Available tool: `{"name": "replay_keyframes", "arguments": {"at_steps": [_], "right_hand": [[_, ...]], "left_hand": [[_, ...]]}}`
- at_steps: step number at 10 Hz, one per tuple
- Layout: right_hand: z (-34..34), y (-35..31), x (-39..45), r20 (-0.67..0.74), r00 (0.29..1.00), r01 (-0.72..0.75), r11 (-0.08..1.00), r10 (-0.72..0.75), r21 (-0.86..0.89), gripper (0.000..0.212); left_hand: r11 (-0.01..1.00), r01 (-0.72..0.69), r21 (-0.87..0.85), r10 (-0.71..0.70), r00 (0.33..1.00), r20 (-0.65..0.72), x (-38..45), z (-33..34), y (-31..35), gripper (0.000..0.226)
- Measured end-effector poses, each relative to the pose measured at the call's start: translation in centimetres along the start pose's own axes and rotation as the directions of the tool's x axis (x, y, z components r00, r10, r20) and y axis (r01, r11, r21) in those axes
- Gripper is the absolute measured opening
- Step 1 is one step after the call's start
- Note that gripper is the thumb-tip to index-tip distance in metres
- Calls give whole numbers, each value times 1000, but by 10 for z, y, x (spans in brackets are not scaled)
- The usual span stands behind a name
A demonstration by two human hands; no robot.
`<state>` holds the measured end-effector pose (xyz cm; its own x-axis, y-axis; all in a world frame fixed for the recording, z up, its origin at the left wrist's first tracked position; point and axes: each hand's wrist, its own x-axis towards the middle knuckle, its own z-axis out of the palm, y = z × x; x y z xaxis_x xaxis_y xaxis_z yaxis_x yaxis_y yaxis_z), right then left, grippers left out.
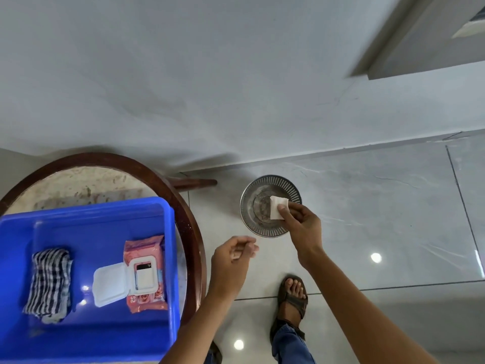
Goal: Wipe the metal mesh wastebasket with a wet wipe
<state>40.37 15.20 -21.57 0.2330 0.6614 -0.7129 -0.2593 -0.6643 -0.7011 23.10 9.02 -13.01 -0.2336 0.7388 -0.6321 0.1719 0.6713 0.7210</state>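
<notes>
One limp wet wipe (278,210) pinched in your right hand (301,224) fingers, left hand (231,261) loosely curled, empty; brace light wastebasket (270,206) by rim.

The right hand (301,227) pinches a folded white wet wipe (277,207) above the open mouth of the metal mesh wastebasket (270,206), which stands on the tiled floor (380,206) by the wall. The left hand (232,261) hangs loosely curled and empty between the wastebasket and the round bench (168,185). On the bench a blue tub (105,214) holds an open pack of wipes (144,274) and a checked cloth (48,282)
</notes>
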Motion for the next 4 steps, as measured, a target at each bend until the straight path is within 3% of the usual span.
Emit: {"name": "replay_keyframes", "arguments": {"at_steps": [1, 2, 3, 4], "right_hand": [[8, 4, 17, -19, 1000, -21, 995, 19, -93, 45], [5, 27, 35, -129, 991, -83, 900, 30, -428, 59], [3, 41, 31, -213, 977, -123, 783, -12, -610, 52], [11, 50, 17, -209, 972, -56, 766, -103, -640, 37]], "left_hand": [[1000, 15, -12, -15, 999, 44, -24, -19, 0, 15], [999, -2, -43, 7, 994, 106, -41, -33, 0, 13], [998, -18, -57, 27, 987, 156, -52, -46, -5, 11], [992, -41, -117, 60, 984, 168, -54, -55, -10, 12]]}}
